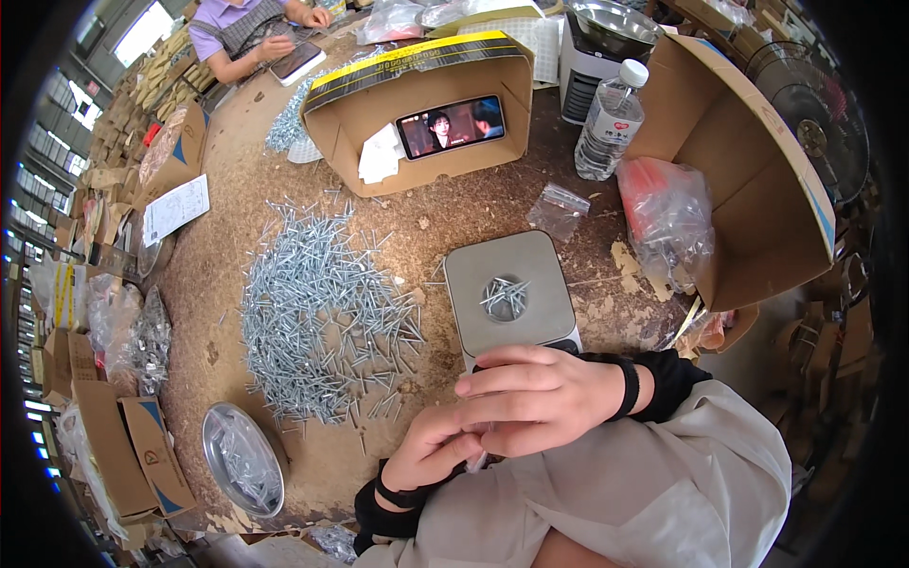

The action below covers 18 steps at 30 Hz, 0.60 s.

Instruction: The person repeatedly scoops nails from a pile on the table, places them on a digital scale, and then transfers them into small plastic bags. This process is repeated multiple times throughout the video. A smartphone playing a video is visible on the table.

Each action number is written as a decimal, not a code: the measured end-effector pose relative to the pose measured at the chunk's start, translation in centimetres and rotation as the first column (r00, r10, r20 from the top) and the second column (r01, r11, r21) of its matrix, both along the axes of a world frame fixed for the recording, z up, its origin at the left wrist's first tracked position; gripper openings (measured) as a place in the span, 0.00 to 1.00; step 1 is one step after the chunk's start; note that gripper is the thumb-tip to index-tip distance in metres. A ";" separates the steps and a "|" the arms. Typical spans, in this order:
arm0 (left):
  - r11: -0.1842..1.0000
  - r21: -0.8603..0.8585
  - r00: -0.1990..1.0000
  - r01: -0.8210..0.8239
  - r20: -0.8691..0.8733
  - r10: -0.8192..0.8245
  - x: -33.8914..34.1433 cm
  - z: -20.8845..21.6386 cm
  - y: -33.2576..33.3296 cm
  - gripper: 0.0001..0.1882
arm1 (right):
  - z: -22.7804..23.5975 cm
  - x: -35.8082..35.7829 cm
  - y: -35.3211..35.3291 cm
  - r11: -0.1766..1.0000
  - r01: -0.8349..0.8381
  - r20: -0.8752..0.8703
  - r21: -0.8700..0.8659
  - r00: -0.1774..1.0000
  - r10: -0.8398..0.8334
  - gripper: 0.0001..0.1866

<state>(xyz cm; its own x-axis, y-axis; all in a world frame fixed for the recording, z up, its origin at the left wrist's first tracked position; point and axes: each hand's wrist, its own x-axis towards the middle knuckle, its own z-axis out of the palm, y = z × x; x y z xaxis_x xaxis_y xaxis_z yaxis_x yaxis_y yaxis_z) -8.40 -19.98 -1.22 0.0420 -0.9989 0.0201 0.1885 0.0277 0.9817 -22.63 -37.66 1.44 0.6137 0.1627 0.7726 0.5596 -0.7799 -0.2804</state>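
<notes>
A squarish grey scale (511, 254) with rounded corners lies flat on the tabletop (407, 213), its near edge partly covered by the hands (549, 402), and a small round dish (492, 284) on its plate holds a loose clump of slim silvery fasteners (505, 299) at mixed angles. Left of it, a broad, jumbled heap of similar fasteners (308, 312) spreads out, sparser toward its right side. A bit of clear plastic (476, 462), mostly hidden, shows at the hands

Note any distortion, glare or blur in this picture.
Head view: fisheye bowing in the open carton toward the right rim; head view: upper-left window blown out to white; head view: metal fasteners and right hand read clearly, with no obvious motion blur.
</notes>
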 end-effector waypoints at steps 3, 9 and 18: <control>0.993 0.100 0.983 -0.059 -0.167 0.076 -0.5 -0.1 0.5 0.06 | 0.0 0.1 0.5 0.997 0.019 -0.019 -0.080 1.000 -0.021 0.09; 0.961 0.147 0.972 -0.233 0.024 0.232 -0.6 0.1 0.4 0.04 | -0.1 0.0 0.5 0.992 -0.057 -0.097 -0.114 0.994 0.046 0.07; 0.964 -0.127 0.967 -0.234 -0.136 0.217 0.7 -0.3 -0.1 0.24 | 0.3 -0.6 0.7 0.991 -0.134 -0.198 0.013 0.971 0.134 0.05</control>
